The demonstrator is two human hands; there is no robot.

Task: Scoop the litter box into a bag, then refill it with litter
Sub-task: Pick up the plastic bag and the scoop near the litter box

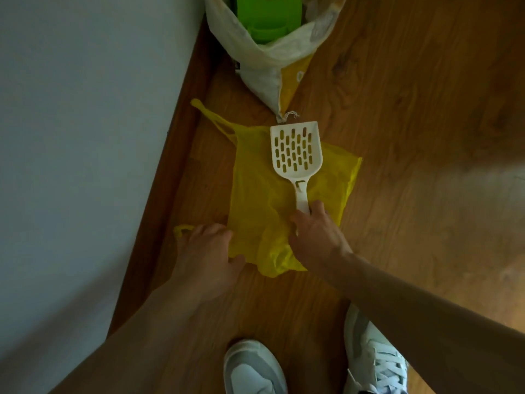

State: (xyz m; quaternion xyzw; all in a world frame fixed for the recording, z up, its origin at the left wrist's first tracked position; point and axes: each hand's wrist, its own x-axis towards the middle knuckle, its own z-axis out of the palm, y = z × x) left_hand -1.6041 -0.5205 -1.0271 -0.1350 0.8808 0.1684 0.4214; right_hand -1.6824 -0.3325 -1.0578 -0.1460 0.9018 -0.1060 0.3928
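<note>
A yellow plastic bag (255,189) lies flat on the wooden floor beside the wall. A white slotted litter scoop (297,150) rests on top of it, handle pointing toward me. My right hand (315,237) is on the end of the scoop handle, fingers curled around it. My left hand (208,251) presses on the bag's near left edge, by one of its handles; whether it grips the plastic is unclear. A white and yellow litter sack (272,52) stands open at the top, with a green scoop-like object (264,18) inside. No litter box is in view.
A pale wall (85,109) runs along the left, with a wooden skirting board below it. Both of my feet in white and grey sneakers (252,368) stand at the bottom. Wooden floor stretches to the right.
</note>
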